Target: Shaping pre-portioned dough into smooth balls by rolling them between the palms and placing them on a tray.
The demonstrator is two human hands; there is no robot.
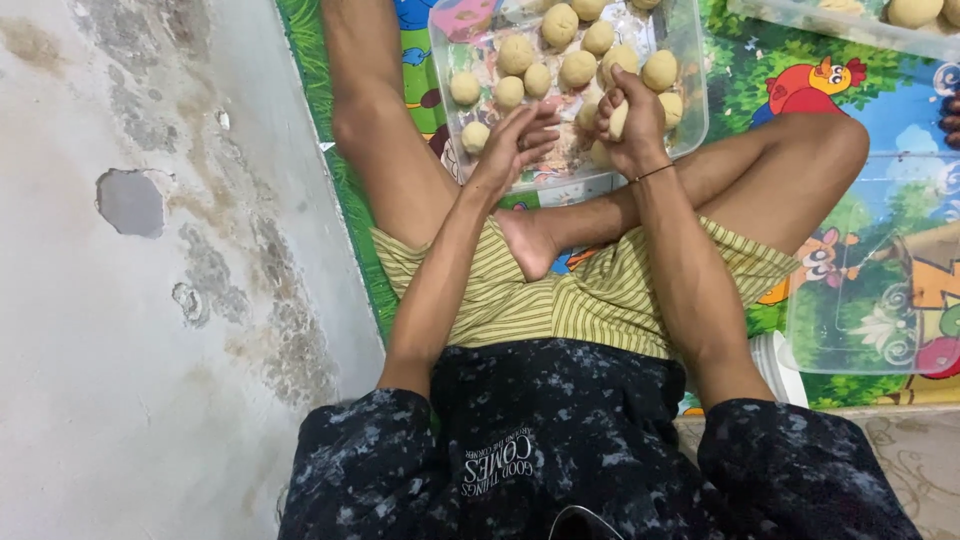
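Note:
I sit cross-legged on a colourful mat with a clear plastic tray (690, 130) in front of my legs. Several pale round dough balls (516, 55) lie in rows inside it. My right hand (630, 125) is closed around a lump of dough (619, 118) over the tray's near side. My left hand (515, 142) is beside it, palm up and fingers spread, holding nothing and hovering over the tray's near left corner.
A stained concrete wall (150, 250) runs along the left. A clear plastic lid (870, 290) lies on the cartoon-printed mat (780, 60) at right. Another tray with dough balls (915, 12) sits at the top right.

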